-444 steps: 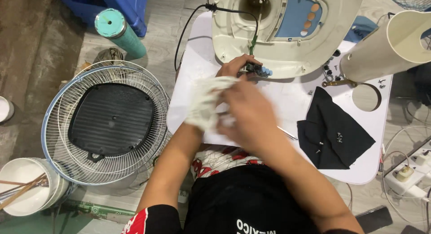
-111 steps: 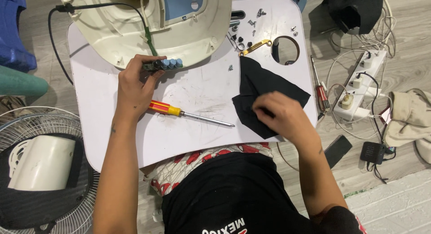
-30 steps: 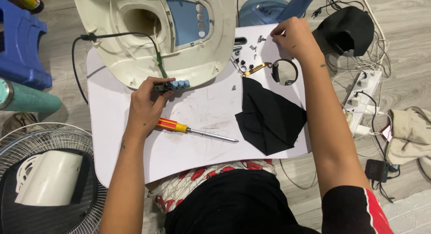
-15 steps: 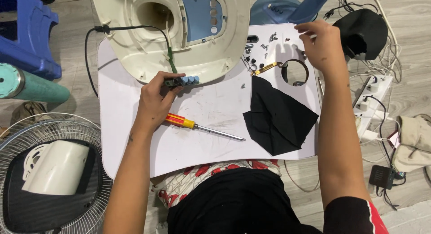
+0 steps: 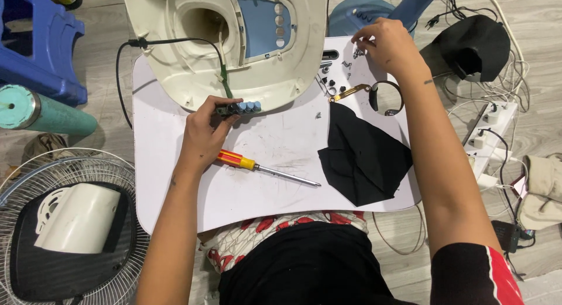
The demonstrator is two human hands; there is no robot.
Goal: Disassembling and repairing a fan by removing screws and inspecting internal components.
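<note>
The left hand [image 5: 205,129] is resting on the white table [image 5: 175,205], its fingers [image 5: 225,113] curled closed around a small dark switch block with pale blue buttons [image 5: 241,107]. That block is lying at the lower rim of the cream fan base housing [image 5: 193,76], which is sitting at twelve o'clock from the hand, and a green wire [image 5: 224,82] is running up from the block into the housing.

The right hand [image 5: 389,44] is hovering at the far edge of the table, at two o'clock from the left hand, with its fingers bent down over a scatter of small screws and metal bits [image 5: 336,79]; whether it is pinching one is impossible to tell.

A screwdriver with a red and yellow handle [image 5: 237,160] is lying just beside the left hand, at five o'clock from it, its shaft pointing towards a black cloth [image 5: 363,158] at three o'clock. A wire fan grille [image 5: 17,182] is lying on the floor at eight o'clock.
</note>
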